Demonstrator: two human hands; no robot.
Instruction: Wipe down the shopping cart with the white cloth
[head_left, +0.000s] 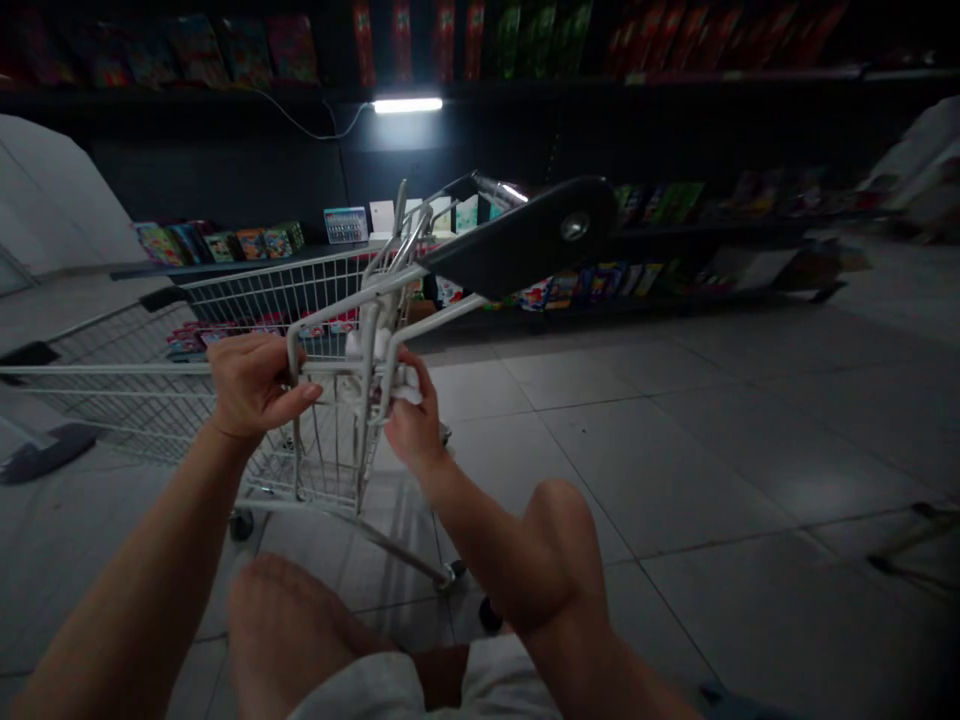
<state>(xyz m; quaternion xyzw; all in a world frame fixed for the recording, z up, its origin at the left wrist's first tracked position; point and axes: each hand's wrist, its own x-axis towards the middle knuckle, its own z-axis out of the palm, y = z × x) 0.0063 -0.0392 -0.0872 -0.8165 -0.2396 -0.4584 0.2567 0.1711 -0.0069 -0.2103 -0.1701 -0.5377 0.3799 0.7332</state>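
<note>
A white wire shopping cart [247, 300] stands tilted in front of me on a tiled floor, its black handle [525, 235] pointing up and right. My left hand [251, 385] is wrapped round a white bar of the cart's rear frame. My right hand [411, 415] is closed on a white cloth [375, 350] pressed against the upright bars beside it. Both my bare knees show below my arms.
Dark shelves with colourful packets [225, 243] run along the back, lit by a tube light [407, 105]. Several flat items lie inside the cart basket. A dark object [45, 450] lies on the floor at left, a metal stand leg [915, 545] at right.
</note>
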